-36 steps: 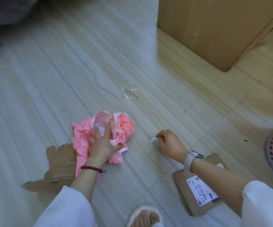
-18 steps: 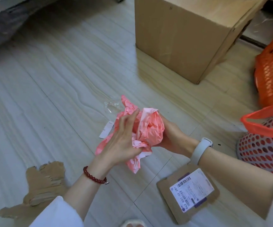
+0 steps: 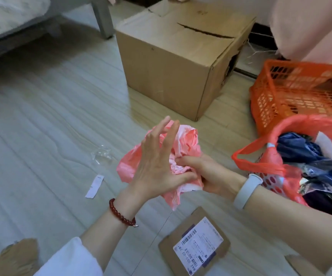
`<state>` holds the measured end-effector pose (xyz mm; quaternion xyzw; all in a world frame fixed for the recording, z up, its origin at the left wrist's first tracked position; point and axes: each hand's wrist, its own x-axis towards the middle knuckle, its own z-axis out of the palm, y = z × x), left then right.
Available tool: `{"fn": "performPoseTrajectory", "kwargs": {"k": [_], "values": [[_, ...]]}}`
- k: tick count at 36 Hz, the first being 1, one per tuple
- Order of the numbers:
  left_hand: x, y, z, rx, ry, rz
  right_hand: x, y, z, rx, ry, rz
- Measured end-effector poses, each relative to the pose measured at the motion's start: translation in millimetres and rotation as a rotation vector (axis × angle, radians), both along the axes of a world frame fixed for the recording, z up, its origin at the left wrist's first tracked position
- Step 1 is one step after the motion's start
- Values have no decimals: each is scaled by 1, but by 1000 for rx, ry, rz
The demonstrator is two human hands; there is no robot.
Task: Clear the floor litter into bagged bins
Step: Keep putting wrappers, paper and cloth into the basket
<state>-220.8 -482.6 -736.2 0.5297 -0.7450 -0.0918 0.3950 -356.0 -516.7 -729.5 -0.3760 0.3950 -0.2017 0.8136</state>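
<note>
Head view: both hands meet above the floor (image 3: 41,120), mid-frame, with a wad of litter between them.
Pink wrapper (image 3: 183,148): a crumpled pink-and-white plastic wad, held off the floor between the two hands, just left of the bagged bin; its long axis runs roughly up and down the frame, a loose tail hanging toward the parcel below, the bulk bunched at the top.
Left hand (image 3: 157,166): spread wide, fingers straight and fanned, palm pressing against the near side of the wad; red bead bracelet (image 3: 122,214) on the wrist.
Right hand (image 3: 205,174): curled round the wad from the right and underneath, fingers dug into the folds; pale wristband (image 3: 247,191) on the wrist.
Bagged bin (image 3: 270,182): a perforated basket lined with a red bag (image 3: 284,132), at the right edge, dark blue crumpled material inside; the wad is near its rim but apart from it.
Orange basket (image 3: 292,92): behind the bin, mesh sides.
Cardboard box (image 3: 173,76): large, closed, standing beyond the hands.
White slip (image 3: 95,185): flat on the floor left of the hands, long axis running near to far.
Clear scrap (image 3: 101,155): crinkled, just beyond the slip.
Flat parcel (image 3: 195,248): brown, label up, below the hands.
Torn cardboard (image 3: 11,255): bottom-left corner.
</note>
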Motion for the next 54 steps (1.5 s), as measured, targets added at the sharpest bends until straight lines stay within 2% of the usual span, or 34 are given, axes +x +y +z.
{"fn": "performPoseTrajectory", "kwargs": {"k": [4, 9, 12, 15, 18, 21, 24, 27, 29, 32, 34, 37, 42, 45, 48, 51, 54], "values": [[-32, -25, 35, -99, 77, -15, -33, -20, 52, -287, 134, -189], [-89, -58, 80, -195, 237, -117, -107, -44, 130, -639, 407, -426], [-130, -70, 100, -215, 290, -118, -164, -48, 164, -726, 505, -535], [-166, -79, 103, -137, 292, -155, -218, -41, 182, -810, 618, -606], [-195, -87, 83, 65, 225, -161, -267, -30, 177, -942, 984, -502], [-214, -91, 50, 291, 153, -145, -296, -19, 147, -1015, 1446, -159], [-221, -86, 19, 495, 142, -182, -300, -10, 102, -1087, 1666, 143], [-221, -77, -5, 580, 100, -213, -297, -2, 52, -1186, 1719, 359], [-221, -72, -8, 587, 145, -193, -298, -1, 25, -1251, 1707, 445], [-223, -69, -6, 595, 171, -149, -303, -1, 13, -1302, 1533, 494], [-223, -69, -8, 587, 167, -149, -306, -3, 18, -1221, 1384, 470], [-222, -69, -9, 594, 184, -142, -305, -3, 29, -1082, 1261, 347], [-222, -70, -8, 588, 204, -138, -291, -13, 37, -886, 1152, 128], [-223, -71, -9, 595, 206, -142, -287, -18, 24, -883, 1283, 200], [-223, -71, -10, 590, 226, -142, -287, -19, 19, -1068, 1552, 295], [-222, -70, -12, 580, 268, -134, -291, -21, 20, -1027, 1534, 396], [-223, -70, -14, 578, 308, -143, -294, -17, 5, -1024, 1493, 684]]}}
